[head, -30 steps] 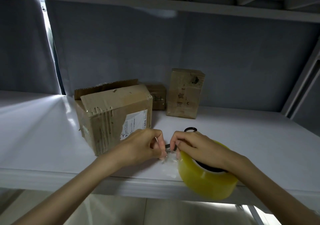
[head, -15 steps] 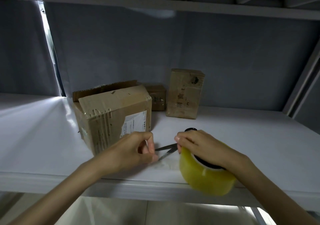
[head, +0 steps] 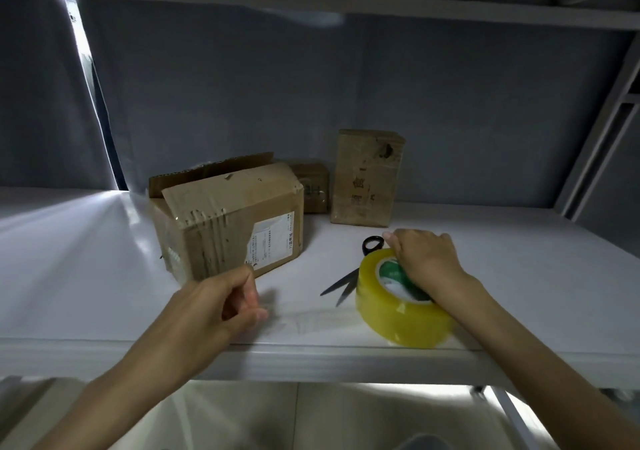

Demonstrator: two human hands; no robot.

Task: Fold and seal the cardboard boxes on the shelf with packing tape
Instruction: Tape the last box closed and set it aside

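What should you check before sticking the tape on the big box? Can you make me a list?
1. Tape strip pinched in left hand: cannot tell, clear tape barely shows.
2. Tape roll steady under right hand: ok.
3. Scissors set down on the shelf: ok.
4. Big box flaps folded flat: not ok, the back flap stands up.
5. Big box within reach: ok.

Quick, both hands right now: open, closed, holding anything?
Left hand: fingers pinched closed, apparently on a clear strip of tape; hard to confirm.
Right hand: closed on the yellow tape roll, which rests on the shelf.
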